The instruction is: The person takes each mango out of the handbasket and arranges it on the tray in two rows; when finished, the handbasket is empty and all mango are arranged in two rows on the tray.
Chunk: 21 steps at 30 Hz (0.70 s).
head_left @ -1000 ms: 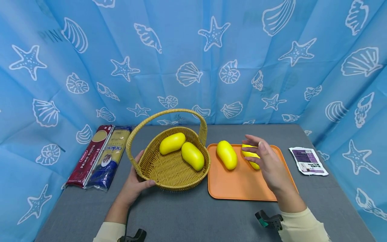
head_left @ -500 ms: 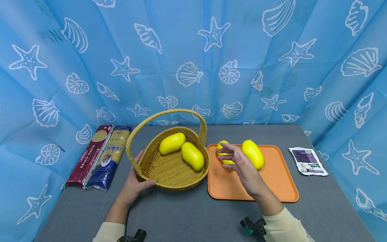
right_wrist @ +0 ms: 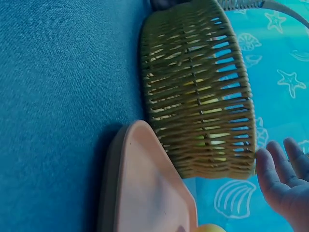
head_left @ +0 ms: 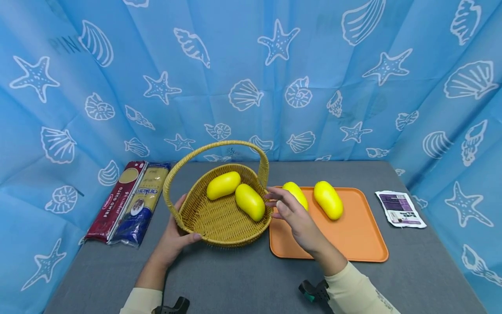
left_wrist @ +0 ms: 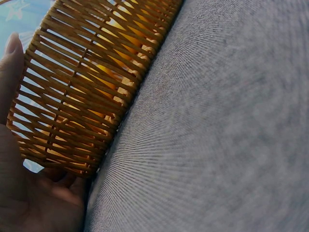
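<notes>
Two bare hands are at the basket [head_left: 225, 241]. The left hand [head_left: 174, 237] grips its left side, thumb on the near rim and fingers around the outer wall. The right hand [head_left: 298, 218] has its fingers loosely extended and grasps nothing; it is beside the basket's right rim, above the left edge of the tray [head_left: 337, 244]. Whether the fingertips touch the rim cannot be told.

Edges and room: the basket stands on the table [head_left: 235, 279], its right rim close to the tray's left edge. The near part of the basket floor and the near half of the tray are uncovered. Table surface extends along the near side of both.

Orientation: the handle [head_left: 219, 144] arches from near left to far right. In the basket, the left fruit [head_left: 223, 186] has its long axis nearly crosswise, right end slightly farther back; the right fruit [head_left: 250, 202] runs from far left to near right. On the tray, the partly hidden fruit [head_left: 296, 195] and the fully visible fruit [head_left: 328, 200] slant likewise.

Farther out: two pasta packs [head_left: 143, 205] at left, a pouch [head_left: 400, 209] at right, a curtain [head_left: 243, 52] behind
</notes>
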Motion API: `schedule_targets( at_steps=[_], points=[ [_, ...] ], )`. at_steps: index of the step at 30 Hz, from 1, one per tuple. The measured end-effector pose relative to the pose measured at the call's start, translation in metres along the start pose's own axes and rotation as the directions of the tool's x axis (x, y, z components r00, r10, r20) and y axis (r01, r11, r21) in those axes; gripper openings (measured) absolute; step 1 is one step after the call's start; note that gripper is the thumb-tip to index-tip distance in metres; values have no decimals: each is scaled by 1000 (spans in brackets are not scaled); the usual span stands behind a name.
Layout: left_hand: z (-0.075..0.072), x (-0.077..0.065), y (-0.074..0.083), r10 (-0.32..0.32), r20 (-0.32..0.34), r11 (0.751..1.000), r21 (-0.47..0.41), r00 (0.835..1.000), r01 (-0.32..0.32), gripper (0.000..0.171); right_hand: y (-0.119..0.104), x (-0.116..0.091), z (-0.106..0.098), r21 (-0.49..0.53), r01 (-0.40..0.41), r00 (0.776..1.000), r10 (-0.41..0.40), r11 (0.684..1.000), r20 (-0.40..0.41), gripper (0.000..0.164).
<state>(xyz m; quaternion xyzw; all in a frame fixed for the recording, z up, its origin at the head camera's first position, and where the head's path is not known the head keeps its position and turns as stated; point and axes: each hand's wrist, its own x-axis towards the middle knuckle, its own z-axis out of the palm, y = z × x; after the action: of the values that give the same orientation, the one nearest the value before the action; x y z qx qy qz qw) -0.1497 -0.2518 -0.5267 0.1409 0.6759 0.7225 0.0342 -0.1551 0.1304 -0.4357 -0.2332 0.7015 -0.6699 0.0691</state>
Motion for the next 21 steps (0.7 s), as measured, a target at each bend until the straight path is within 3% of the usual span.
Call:
schedule_targets(
  at_steps=[6,15,21],
  points=[
    [0,1,0,2,3,1000,-11,1000,-2,115,0,11,10,-4,-9,1000,9,1000,-3,58],
    [-1,0,0,10,0,1000,28,1000,-10,112,6,30,25,-131,11,1000,-12,991,-6,67],
    [-2,1,-1,13,3,1000,29,1000,-13,112,11,43,34,-244,-19,1000,14,970,-22,71]
  ],
)
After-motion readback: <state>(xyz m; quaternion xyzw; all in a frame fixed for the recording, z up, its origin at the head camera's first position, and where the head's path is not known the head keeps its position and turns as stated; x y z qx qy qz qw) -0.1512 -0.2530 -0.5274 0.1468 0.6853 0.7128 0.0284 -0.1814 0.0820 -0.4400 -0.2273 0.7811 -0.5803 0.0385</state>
